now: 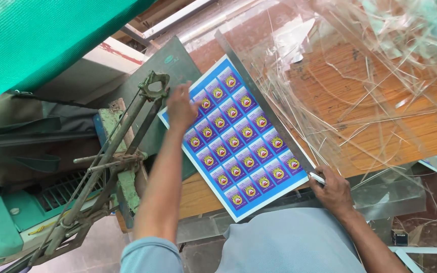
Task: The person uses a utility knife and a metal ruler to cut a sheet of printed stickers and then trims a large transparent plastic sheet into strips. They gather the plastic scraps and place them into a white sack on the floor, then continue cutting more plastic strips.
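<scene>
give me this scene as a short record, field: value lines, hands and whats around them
left hand: flat on the upper left edge of the printed sheet
right hand: at the sheet's lower right corner, pinching a small white object
printed sheet: blue, rows of purple labels with round yellow marks, lying tilted on the wooden table
metal straightedge: along the sheet's right edge
clear plastic strips: heaped on the table to the right
green lever machine: left of the sheet
green mesh: top left
</scene>
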